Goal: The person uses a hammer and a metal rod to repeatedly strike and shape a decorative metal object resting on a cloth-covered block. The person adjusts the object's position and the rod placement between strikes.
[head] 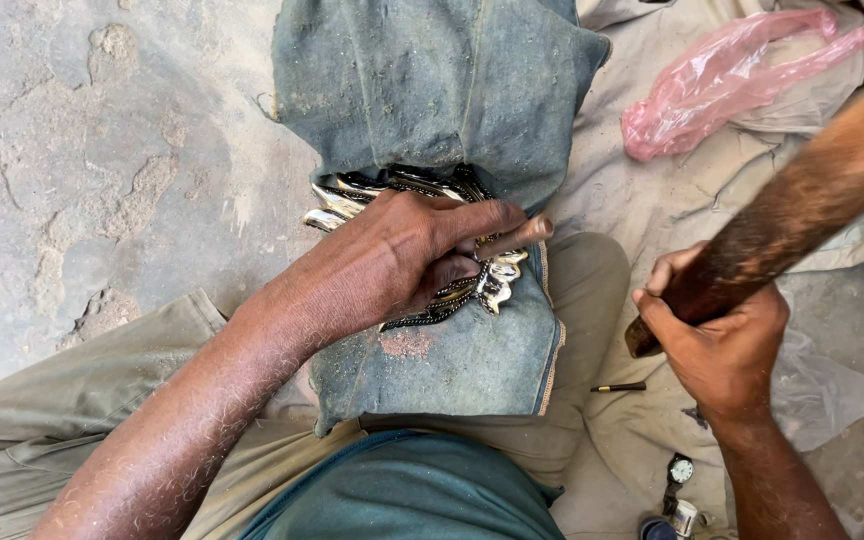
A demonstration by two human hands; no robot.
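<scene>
- Mostly filling the view: dusty concrete floor (102, 150), cracked and pitted, with pale cloth sheeting (672, 190) spread over the right side, seemingly as a ground cover to sit and work on.
- Draped over a bent knee in olive trousers (62, 420): a thick, worn denim pad (432, 90), folded and sagging, apparently placed as a cushioned backing under the metal.
- Swung in from upper right: a heavy brown wooden mallet (802, 200), blurred, held low on its handle by the right hand (722, 345), fist wrapped tight around the shaft.
- Pressed down on the centre of the pad: left hand (402, 255), fingers curled and pinching a thin rod-like punch (517, 236) that juts from between forefinger and thumb, tip hidden against the metal; grip closed firmly round it.
- Lying beneath that hand, on the denim: an ornate metal piece (352, 200), silvery scalloped edges with dark beaded trim, mostly covered by the palm, likely pinned in place by the hand's weight.
- Crumpled at upper right on the cloth, well apart: a pink plastic bag (722, 80).
- Resting on the cloth between knee and right wrist: a small dark pin-like tool (619, 386).
- Near the bottom edge: a wristwatch (680, 470), laid aside.
</scene>
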